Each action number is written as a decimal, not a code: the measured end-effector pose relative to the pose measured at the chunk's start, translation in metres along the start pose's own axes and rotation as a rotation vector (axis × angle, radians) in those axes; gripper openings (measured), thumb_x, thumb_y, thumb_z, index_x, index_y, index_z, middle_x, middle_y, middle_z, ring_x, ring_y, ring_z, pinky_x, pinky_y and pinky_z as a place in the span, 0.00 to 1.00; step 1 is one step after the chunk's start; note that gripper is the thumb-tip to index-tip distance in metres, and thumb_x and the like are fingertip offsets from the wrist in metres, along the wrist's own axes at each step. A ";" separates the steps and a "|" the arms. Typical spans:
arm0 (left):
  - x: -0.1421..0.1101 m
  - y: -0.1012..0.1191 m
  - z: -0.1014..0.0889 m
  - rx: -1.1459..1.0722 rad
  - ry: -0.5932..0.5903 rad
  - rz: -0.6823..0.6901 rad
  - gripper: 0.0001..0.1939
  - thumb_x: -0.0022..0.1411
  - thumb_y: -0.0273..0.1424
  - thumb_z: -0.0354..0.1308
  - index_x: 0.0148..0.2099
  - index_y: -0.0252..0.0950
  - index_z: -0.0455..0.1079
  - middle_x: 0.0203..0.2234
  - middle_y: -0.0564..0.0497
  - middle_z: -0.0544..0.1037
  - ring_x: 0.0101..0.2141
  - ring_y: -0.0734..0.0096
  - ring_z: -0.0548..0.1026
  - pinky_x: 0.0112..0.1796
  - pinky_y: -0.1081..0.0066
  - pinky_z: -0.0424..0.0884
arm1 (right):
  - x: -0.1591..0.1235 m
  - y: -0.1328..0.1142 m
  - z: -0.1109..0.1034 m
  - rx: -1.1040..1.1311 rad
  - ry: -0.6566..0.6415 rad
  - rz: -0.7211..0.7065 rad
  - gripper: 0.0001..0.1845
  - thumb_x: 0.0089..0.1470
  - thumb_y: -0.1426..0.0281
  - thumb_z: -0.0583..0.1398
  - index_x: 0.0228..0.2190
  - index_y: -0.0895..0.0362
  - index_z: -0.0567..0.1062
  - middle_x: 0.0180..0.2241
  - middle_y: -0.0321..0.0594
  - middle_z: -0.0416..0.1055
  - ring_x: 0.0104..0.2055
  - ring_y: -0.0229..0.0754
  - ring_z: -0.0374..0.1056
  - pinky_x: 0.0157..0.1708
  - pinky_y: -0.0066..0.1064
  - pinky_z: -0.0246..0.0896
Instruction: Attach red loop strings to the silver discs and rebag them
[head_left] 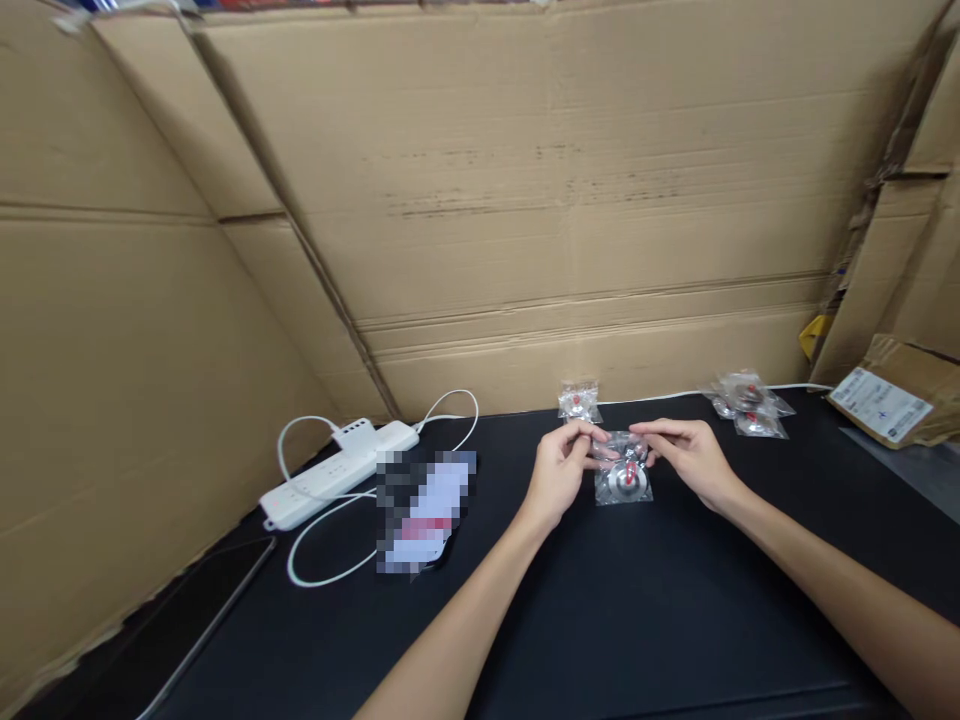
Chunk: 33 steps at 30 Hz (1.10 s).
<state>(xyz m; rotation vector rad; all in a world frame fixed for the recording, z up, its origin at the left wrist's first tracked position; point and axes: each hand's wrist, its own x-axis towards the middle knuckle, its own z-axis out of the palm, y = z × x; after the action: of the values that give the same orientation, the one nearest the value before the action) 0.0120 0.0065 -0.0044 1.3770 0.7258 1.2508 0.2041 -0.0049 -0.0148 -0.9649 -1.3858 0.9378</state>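
Note:
Between my hands is a small clear plastic bag [624,484] holding a round silver metal part with a red piece at its middle. My left hand [559,468] pinches the bag's upper left corner between thumb and fingers. At the upper right corner, my right hand [686,458] grips the same bag in a like pinch. The lower part of the bag hangs down just over the black table [600,620]; whether it touches the surface I cannot tell. Behind my left hand lies another such bag [578,400], close to the cardboard wall.
Several similar bags [748,400] are piled at the back right, beside an opened cardboard box [896,390] with a white label. To the left lie a white power strip [341,475] with looping cables and a pixelated item [427,515]. A cardboard wall [570,200] encloses the back.

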 end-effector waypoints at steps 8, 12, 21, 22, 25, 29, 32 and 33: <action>-0.001 0.001 0.002 -0.014 0.052 0.026 0.08 0.55 0.27 0.56 0.31 0.31 0.76 0.30 0.45 0.79 0.31 0.61 0.79 0.37 0.61 0.76 | -0.001 -0.005 0.003 0.054 -0.022 0.042 0.19 0.52 0.57 0.62 0.39 0.58 0.80 0.36 0.47 0.77 0.32 0.43 0.71 0.35 0.37 0.69; -0.003 0.001 0.004 0.011 0.046 0.059 0.06 0.56 0.28 0.58 0.32 0.32 0.76 0.31 0.45 0.79 0.33 0.61 0.79 0.38 0.61 0.76 | -0.002 -0.002 0.008 -0.019 -0.062 0.045 0.18 0.49 0.57 0.65 0.37 0.57 0.78 0.34 0.44 0.76 0.36 0.44 0.71 0.37 0.35 0.68; -0.005 -0.001 0.006 0.031 0.012 -0.013 0.18 0.55 0.36 0.65 0.47 0.34 0.69 0.32 0.45 0.79 0.30 0.63 0.79 0.34 0.64 0.76 | -0.005 0.005 0.010 -0.018 -0.124 0.014 0.14 0.48 0.59 0.66 0.29 0.59 0.78 0.27 0.39 0.74 0.31 0.41 0.69 0.34 0.34 0.65; -0.004 -0.004 0.005 0.071 -0.009 -0.024 0.17 0.55 0.36 0.65 0.45 0.33 0.71 0.31 0.44 0.79 0.30 0.63 0.78 0.34 0.65 0.76 | -0.005 0.004 0.010 -0.014 -0.133 0.014 0.14 0.48 0.60 0.66 0.29 0.59 0.78 0.27 0.39 0.74 0.31 0.41 0.70 0.34 0.34 0.65; -0.004 -0.009 0.003 0.184 -0.053 -0.010 0.12 0.57 0.37 0.63 0.36 0.31 0.74 0.28 0.45 0.78 0.29 0.66 0.77 0.32 0.70 0.73 | -0.004 0.002 0.009 -0.011 -0.157 0.019 0.14 0.48 0.60 0.66 0.30 0.59 0.78 0.28 0.41 0.75 0.32 0.42 0.71 0.36 0.34 0.66; -0.006 -0.008 0.003 0.244 -0.073 0.053 0.11 0.59 0.36 0.61 0.34 0.31 0.76 0.25 0.47 0.77 0.27 0.70 0.74 0.30 0.73 0.69 | -0.003 0.003 0.007 -0.013 -0.181 0.036 0.15 0.47 0.60 0.67 0.33 0.58 0.79 0.32 0.43 0.77 0.35 0.45 0.73 0.38 0.36 0.68; -0.006 -0.005 0.005 0.242 -0.097 0.058 0.10 0.58 0.35 0.62 0.34 0.31 0.76 0.26 0.47 0.78 0.28 0.70 0.74 0.30 0.73 0.69 | -0.004 0.006 0.007 -0.014 -0.203 0.020 0.13 0.47 0.61 0.67 0.32 0.58 0.79 0.31 0.42 0.77 0.35 0.45 0.74 0.37 0.35 0.68; -0.006 -0.004 0.005 0.230 -0.103 0.049 0.10 0.58 0.35 0.62 0.34 0.31 0.76 0.26 0.47 0.78 0.28 0.70 0.74 0.31 0.72 0.69 | -0.004 0.007 0.007 -0.014 -0.207 0.013 0.13 0.48 0.61 0.67 0.31 0.58 0.79 0.31 0.42 0.78 0.34 0.45 0.74 0.36 0.35 0.68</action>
<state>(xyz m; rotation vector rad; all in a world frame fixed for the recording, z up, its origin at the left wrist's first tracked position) 0.0163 0.0003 -0.0092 1.6429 0.7861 1.1521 0.1974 -0.0063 -0.0226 -0.9072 -1.5622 1.0628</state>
